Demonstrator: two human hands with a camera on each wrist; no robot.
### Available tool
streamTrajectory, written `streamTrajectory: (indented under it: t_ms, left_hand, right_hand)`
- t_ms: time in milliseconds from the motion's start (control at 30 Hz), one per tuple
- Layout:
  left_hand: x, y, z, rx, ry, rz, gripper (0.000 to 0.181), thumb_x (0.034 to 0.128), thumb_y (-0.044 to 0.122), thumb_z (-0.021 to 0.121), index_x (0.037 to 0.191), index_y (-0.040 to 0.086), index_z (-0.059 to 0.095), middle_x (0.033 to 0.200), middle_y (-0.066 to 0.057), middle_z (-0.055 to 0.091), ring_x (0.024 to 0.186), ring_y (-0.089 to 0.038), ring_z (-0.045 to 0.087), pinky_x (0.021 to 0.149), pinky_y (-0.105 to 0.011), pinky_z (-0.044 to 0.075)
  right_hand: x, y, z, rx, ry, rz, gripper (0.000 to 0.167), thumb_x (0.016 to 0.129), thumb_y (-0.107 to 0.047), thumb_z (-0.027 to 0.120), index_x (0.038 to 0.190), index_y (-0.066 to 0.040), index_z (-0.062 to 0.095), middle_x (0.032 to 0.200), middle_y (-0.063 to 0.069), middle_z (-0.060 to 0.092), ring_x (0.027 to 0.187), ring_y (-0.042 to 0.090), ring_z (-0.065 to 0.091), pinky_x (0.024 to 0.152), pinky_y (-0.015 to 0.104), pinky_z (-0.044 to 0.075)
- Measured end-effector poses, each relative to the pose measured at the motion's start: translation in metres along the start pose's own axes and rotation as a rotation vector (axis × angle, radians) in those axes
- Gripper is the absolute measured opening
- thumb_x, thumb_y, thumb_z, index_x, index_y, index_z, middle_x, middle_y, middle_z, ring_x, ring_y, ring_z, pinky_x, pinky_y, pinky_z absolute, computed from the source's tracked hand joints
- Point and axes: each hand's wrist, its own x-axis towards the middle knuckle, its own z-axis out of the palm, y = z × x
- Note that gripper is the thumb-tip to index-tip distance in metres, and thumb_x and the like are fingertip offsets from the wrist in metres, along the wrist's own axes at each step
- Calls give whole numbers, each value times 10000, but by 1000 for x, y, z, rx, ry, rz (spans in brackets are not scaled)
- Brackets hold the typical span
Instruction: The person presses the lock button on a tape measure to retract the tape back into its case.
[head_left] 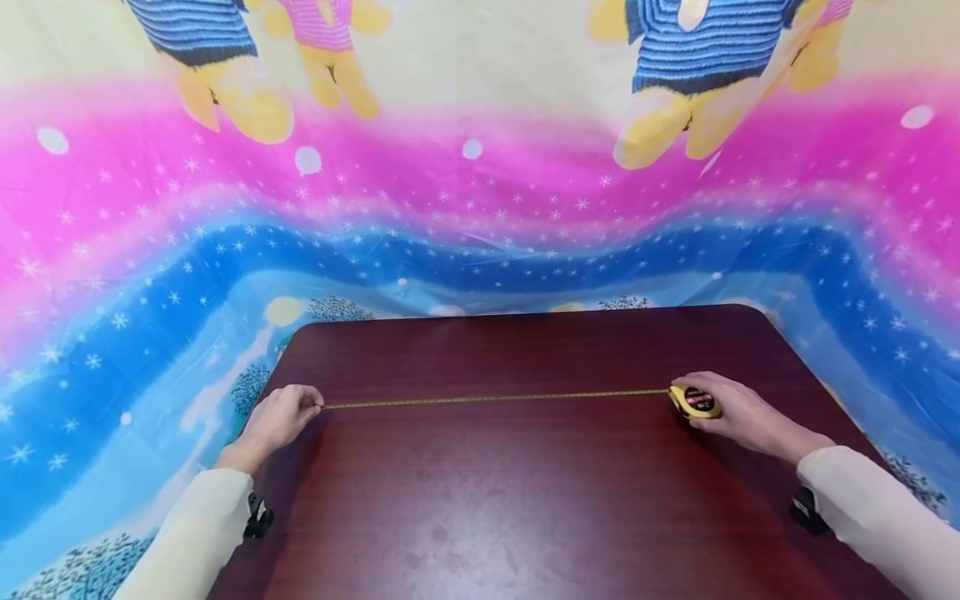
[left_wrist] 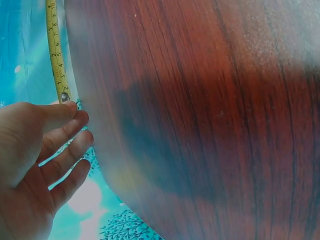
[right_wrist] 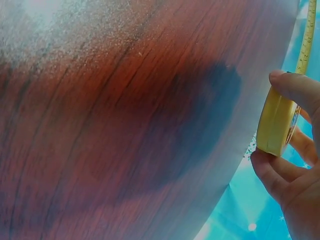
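A yellow tape measure (head_left: 694,402) with a black label is gripped by my right hand (head_left: 738,410), thumb on one side and fingers on the other. From its case the yellow blade (head_left: 495,397) stretches in a nearly straight line across to my left hand (head_left: 281,417). There the thumb and forefinger pinch the blade's end, where the left wrist view shows a metal rivet (left_wrist: 64,96). The other left fingers are loosely spread. In the right wrist view the yellow case (right_wrist: 275,122) stands on edge between thumb and fingers. Both hands appear held above the tabletop, casting shadows on it.
A dark reddish-brown table (head_left: 480,500) with rounded corners lies beneath both hands. A printed cloth (head_left: 465,192) in pink, blue and cream hangs behind and along its sides. Black straps (head_left: 258,515) sit at the wrists under white sleeves (head_left: 197,525).
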Motion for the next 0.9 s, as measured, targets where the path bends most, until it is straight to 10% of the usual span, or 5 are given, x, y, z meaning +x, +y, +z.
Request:
streamTrajectory:
  t_ms: [900]
  left_hand:
    - [6,13,5,-4,-19,16,77,934,52,682,963,91,742,916,-56,750,830,-227,701,756,-490,568]
  right_hand:
    - [7,-9,0,33,6,-7,621,854,-106,793,1420,-117,539,1397,166,559,1198,342,577,927,522,542]
